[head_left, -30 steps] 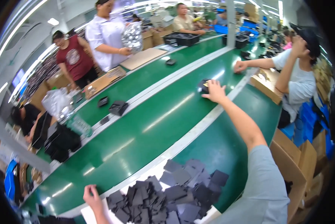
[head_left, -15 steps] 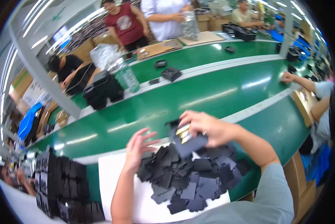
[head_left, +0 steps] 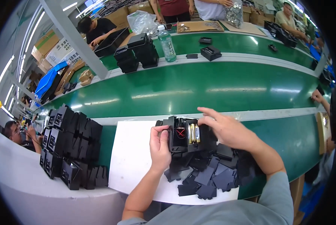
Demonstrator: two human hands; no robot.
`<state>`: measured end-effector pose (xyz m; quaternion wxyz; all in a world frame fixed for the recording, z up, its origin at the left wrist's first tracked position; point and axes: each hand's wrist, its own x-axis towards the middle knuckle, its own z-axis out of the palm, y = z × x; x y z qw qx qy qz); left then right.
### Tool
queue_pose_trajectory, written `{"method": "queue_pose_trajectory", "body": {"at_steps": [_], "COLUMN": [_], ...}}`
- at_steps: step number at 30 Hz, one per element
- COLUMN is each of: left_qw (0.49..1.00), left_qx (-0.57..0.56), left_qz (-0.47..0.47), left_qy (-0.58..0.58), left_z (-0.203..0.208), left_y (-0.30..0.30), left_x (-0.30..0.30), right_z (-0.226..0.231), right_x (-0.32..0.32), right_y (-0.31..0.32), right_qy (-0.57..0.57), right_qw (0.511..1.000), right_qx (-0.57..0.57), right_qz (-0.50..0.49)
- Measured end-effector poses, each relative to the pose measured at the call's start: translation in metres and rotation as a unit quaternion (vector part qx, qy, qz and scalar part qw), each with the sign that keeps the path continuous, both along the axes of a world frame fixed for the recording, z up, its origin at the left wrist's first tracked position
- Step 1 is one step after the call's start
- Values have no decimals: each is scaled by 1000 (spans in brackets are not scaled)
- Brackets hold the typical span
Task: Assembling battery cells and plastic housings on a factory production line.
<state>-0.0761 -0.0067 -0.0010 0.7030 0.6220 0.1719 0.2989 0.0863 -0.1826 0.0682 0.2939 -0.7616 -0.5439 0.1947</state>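
A black plastic battery box (head_left: 178, 146) is tilted up in front of me. Inside it sit gold-and-silver batteries (head_left: 194, 134), beside a compartment with red and dark wires. My left hand (head_left: 161, 148) grips the box's left side, thumb on the front. At the right edge, my right hand (head_left: 230, 129) has one finger stretched out above the box and another touching it near the batteries; its remaining fingers are hidden. Below lies a heap of flat black plastic covers (head_left: 207, 174) on a white board (head_left: 132, 157).
Stacked black boxes (head_left: 72, 146) stand at the left. Across the green belt (head_left: 156, 92) are more black boxes (head_left: 141, 50), a plastic bottle (head_left: 167, 44) and an open black box (head_left: 210, 53). A metal post (head_left: 76, 39) rises at far left. Other people work around the line.
The battery box has come down from my right hand's hold into my left hand's grip, its batteries facing me. My left hand has closed on it. The view has shifted lower.
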Motion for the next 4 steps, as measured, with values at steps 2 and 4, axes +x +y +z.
{"method": "queue_pose_trajectory", "body": {"at_steps": [2, 4], "left_qw": [1000, 996], "left_qx": [26, 88], "left_qz": [13, 32], "left_qy": [2, 6], "left_z": [-6, -9], "left_y": [-9, -14], "left_x": [0, 2], "right_z": [1, 2], "right_x": [-7, -20], "right_y": [1, 10], "right_qy": [54, 163], "right_qw": [998, 980], "right_qx": [-28, -75], "right_qz": [-28, -91]}}
